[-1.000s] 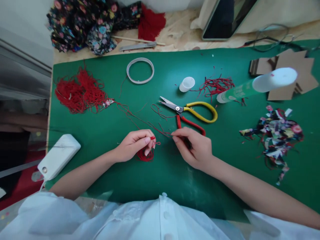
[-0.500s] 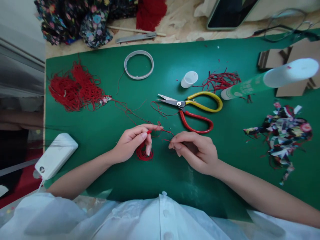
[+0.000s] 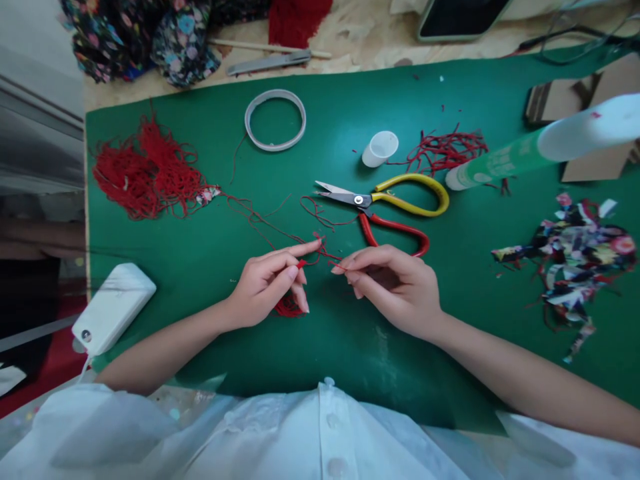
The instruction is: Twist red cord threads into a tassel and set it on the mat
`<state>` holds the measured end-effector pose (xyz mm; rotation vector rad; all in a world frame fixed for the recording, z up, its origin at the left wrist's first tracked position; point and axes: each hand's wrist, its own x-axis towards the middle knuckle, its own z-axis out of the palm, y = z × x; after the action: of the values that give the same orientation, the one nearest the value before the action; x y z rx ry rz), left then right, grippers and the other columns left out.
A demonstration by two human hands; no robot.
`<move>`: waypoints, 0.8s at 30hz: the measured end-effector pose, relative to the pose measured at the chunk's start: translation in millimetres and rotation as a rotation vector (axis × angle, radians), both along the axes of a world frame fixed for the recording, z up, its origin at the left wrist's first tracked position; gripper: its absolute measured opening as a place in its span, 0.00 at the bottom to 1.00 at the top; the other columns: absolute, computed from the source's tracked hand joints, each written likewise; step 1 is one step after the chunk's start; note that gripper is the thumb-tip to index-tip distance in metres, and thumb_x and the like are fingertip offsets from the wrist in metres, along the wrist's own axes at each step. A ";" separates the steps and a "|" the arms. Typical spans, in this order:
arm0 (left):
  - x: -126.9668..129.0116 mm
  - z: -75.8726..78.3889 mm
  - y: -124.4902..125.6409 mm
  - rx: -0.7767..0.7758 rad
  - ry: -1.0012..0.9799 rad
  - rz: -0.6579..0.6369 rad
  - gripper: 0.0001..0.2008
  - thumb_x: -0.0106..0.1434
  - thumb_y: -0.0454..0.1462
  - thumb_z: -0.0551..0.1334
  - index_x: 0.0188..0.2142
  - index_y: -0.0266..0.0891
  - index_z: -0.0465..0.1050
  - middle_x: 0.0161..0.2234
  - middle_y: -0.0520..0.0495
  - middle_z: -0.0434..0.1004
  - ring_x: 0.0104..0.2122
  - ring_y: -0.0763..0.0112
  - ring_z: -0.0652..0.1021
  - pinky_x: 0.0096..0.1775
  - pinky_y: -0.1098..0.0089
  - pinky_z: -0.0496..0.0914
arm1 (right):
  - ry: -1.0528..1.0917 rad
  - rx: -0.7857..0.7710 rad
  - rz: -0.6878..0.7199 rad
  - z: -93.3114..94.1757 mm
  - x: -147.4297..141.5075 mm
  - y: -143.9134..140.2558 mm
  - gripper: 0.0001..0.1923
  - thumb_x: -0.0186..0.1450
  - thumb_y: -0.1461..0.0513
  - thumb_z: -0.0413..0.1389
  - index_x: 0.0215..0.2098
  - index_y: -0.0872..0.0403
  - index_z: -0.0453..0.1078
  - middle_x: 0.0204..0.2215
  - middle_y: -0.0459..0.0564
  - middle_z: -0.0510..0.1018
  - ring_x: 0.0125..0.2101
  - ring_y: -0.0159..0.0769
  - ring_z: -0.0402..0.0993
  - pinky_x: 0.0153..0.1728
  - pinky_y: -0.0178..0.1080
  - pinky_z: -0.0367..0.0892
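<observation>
Red thread (image 3: pixel 320 253) is pinched between both hands over the green mat (image 3: pixel 200 253): left hand (image 3: pixel 270 283) also covers a small coil, right hand (image 3: pixel 395 287) nips the end. An empty white cup (image 3: pixel 380 148) lies near the scissors (image 3: pixel 385 207).

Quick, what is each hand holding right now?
Left hand: pinched on the red thread.
Right hand: pinching the same red thread's other end.
</observation>
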<state>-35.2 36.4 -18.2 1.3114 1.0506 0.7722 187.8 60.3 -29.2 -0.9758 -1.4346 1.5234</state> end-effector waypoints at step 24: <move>1.0 1.8 9.4 0.394 0.127 -0.222 0.08 0.68 0.30 0.54 0.35 0.35 0.71 0.20 0.51 0.78 0.31 0.76 0.79 0.40 0.75 0.74 | -0.118 0.404 0.282 -3.4 1.3 8.1 0.10 0.66 0.71 0.56 0.41 0.53 0.74 0.34 0.49 0.84 0.34 0.30 0.81 0.37 0.32 0.76</move>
<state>-34.2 45.8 -16.4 1.8004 0.8568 0.7571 189.1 68.4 -32.6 -0.6457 -1.9372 1.3062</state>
